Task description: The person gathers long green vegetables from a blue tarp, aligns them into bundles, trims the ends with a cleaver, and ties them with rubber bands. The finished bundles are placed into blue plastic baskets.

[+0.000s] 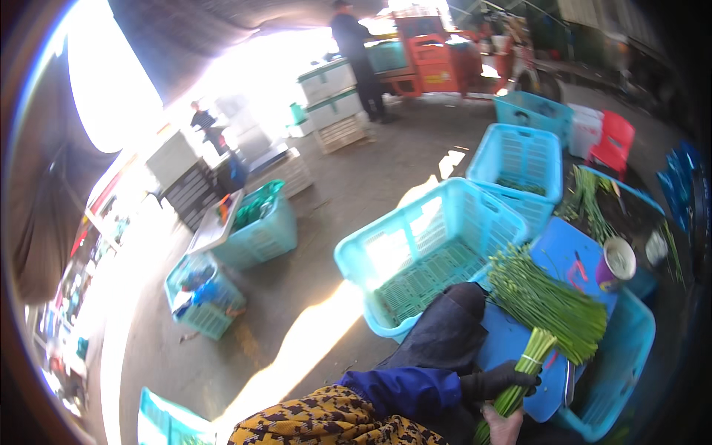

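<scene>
My left hand [503, 379], in a dark glove below a blue sleeve, is closed around a bundle of green flower-chive stems [523, 370]. A pale band circles the bundle near its cut ends. My bare right hand [503, 425] grips the same bundle lower down, by the picture's bottom edge; part of that hand is cut off. Beyond my hands a larger loose pile of budded chives [548, 303] lies across a blue board [500, 339]. A metal blade [569, 384] rests at the board's near edge. Red-handled cutters [580, 267] lie behind the pile.
A purple tub [617, 261] stands at the board's far side. Turquoise crates [428, 222] surround my knee, one under the board [623, 356]. More chives [589, 200] lie near a red chair [613, 139]. Another person [359, 55] stands by white boxes [328, 83].
</scene>
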`<state>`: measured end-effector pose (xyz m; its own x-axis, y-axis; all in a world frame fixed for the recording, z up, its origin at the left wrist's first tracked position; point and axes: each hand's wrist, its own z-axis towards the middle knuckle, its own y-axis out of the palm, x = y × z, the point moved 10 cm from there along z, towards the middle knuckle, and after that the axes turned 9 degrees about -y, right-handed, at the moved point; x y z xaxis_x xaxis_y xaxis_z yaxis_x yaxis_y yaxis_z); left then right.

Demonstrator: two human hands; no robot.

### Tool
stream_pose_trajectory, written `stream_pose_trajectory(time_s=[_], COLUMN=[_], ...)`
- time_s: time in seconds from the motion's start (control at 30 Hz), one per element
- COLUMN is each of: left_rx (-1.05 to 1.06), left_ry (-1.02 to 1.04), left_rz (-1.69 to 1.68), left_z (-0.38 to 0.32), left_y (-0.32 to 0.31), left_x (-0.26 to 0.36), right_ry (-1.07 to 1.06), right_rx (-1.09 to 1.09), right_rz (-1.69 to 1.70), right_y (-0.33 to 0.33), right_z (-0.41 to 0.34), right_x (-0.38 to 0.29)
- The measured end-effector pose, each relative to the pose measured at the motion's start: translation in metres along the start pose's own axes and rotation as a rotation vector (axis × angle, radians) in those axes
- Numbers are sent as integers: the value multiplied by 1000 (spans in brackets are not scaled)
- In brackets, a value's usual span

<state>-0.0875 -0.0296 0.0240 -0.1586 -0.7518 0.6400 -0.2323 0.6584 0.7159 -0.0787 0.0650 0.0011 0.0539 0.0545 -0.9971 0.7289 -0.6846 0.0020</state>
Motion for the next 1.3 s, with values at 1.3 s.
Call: stream_pose_trajectory(time_s=[1.3], left_rx=[-169], left_ry=[-243], left_rz=[-170], left_z=[21], left_y=[19], left_x=[-51], right_ry=[419], right_rx=[1188], right_rz=[218], right_y=[-464], right_z=[-183], right_x=[129])
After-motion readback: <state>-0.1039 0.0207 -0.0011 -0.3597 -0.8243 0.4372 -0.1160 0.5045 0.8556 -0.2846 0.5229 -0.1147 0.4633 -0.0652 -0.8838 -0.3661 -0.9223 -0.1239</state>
